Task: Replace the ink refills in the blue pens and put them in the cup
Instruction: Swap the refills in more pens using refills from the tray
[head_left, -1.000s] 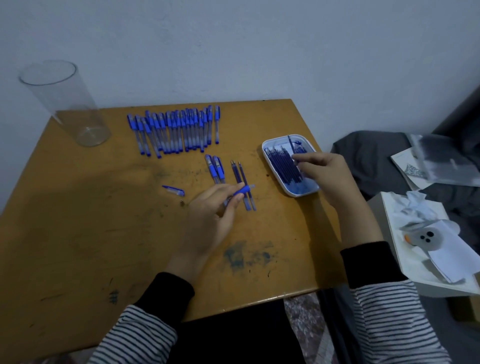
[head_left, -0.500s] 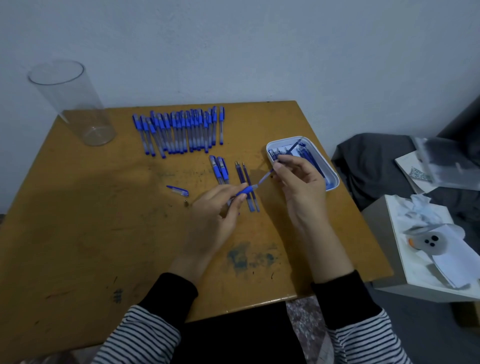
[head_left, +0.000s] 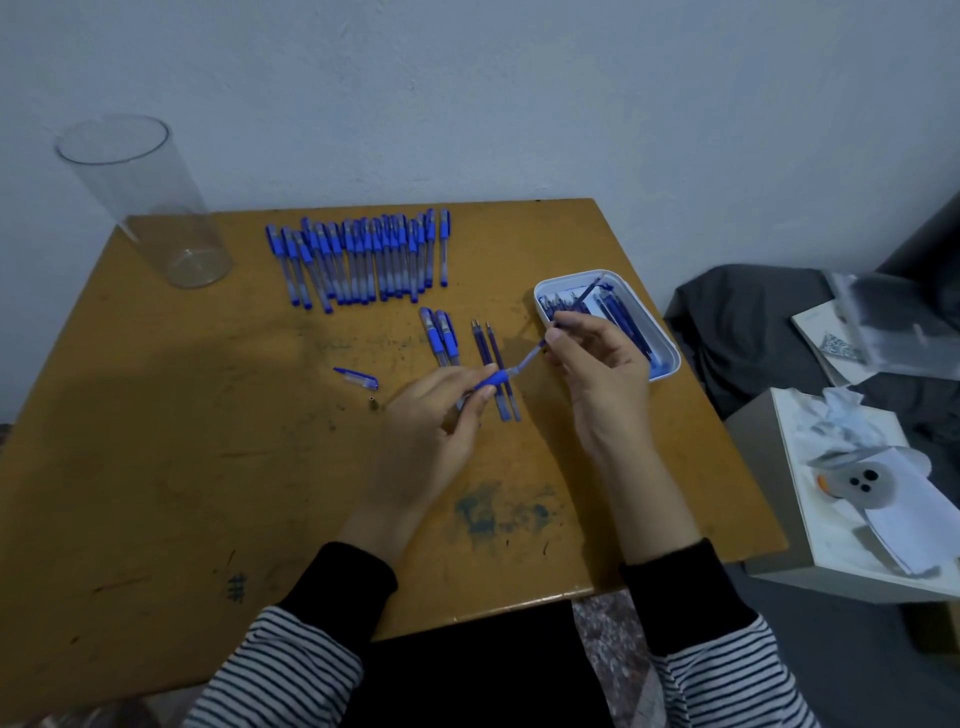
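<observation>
Head cam: blue-grip clear plastic pen barrel (head_left: 491, 382) is near tabletop centre, gripped by left hand (head_left: 436, 441), fingers curled round it, open end aimed at 2 o'clock. Thin blue ink refill (head_left: 527, 358) runs from that open end to right hand (head_left: 597, 374), pinched between thumb & forefinger.

Step, as I read it: feeding a fresh refill into the barrel, only part way in. Next move prob. needs the refill kept in line w/ the barrel & pushed straight; it looks thin enough to bend or bind if angled. Then tip, cap, cup.

Outward: two loose dark refills (head_left: 480, 343) lie at 12 o'clock of left hand, two capped blue pens (head_left: 439, 335) just beside them at 11. Blue pen cap (head_left: 358, 378) & a tiny metal-looking bit (head_left: 373, 401) at 9. White rounded plastic tray (head_left: 670, 358) of refills at 2 o'clock, row of capped blue pens (head_left: 363, 254) at 12 along the far edge. Tall clear plastic cup (head_left: 150, 208) at far 10 o'clock corner of worn yellow-brown tabletop (head_left: 208, 467), no pens in it.

Hard to tell: barrel's rear end is hidden under left fingers; dark rod above right fingers may be the same refill or one leaning in the tray. The metal bit is too small to identify.
</observation>
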